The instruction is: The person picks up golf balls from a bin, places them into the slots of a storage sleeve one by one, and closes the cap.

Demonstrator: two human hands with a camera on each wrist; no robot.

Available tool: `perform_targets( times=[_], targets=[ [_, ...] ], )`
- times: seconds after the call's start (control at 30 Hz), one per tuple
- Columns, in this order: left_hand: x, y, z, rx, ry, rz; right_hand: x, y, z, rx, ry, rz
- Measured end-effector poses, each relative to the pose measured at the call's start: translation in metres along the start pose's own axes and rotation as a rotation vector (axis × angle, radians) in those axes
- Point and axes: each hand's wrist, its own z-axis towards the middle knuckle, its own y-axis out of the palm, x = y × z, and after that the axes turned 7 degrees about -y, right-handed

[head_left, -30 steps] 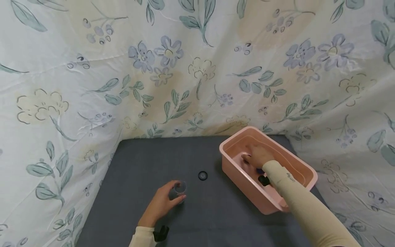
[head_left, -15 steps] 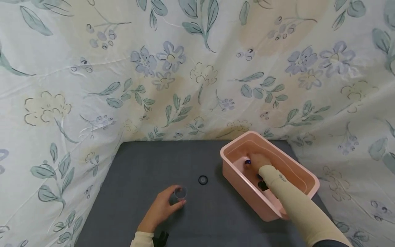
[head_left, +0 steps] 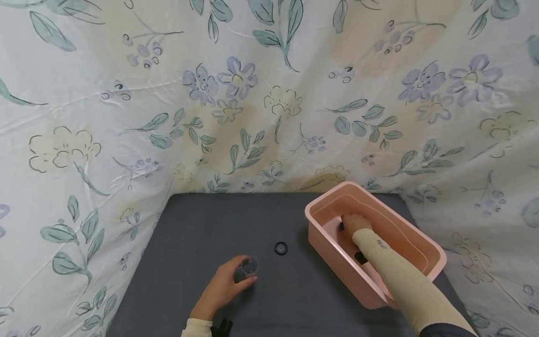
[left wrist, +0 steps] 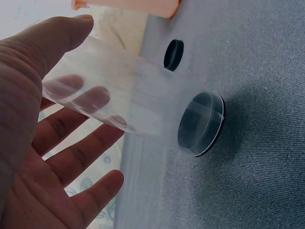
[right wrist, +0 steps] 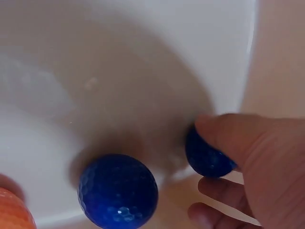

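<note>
Dark grey tabletop (head_left: 219,222), floral cloth backdrop (head_left: 311,103) behind. Left hand (head_left: 220,284) grips clear tube (left wrist: 136,90), long axis vertical, near black cap (head_left: 280,248). Right hand (right wrist: 274,157) pinches blue golf ball (right wrist: 206,155) inside pink tub (head_left: 337,264).

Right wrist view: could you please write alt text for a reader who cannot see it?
A right hand grips a blue ball. Nearby, a second dimpled blue ball lies on a pale surface, and part of an orange ball shows at the lower left.
</note>
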Motion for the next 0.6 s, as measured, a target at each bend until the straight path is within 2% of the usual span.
perform_targets(
  times=[0.2, 0.3, 0.6],
  targets=[
    [0.002, 0.001, 0.001, -0.021, -0.039, -0.014, -0.003, 0.002, 0.000, 0.045, -0.024, -0.076],
    [0.004, 0.000, 0.002, -0.026, -0.051, -0.011, -0.004, -0.001, -0.003, 0.055, -0.019, -0.071],
    [0.006, -0.005, 0.004, -0.015, -0.024, -0.025, -0.001, -0.010, 0.000, 0.062, -0.036, -0.024]
  ],
)
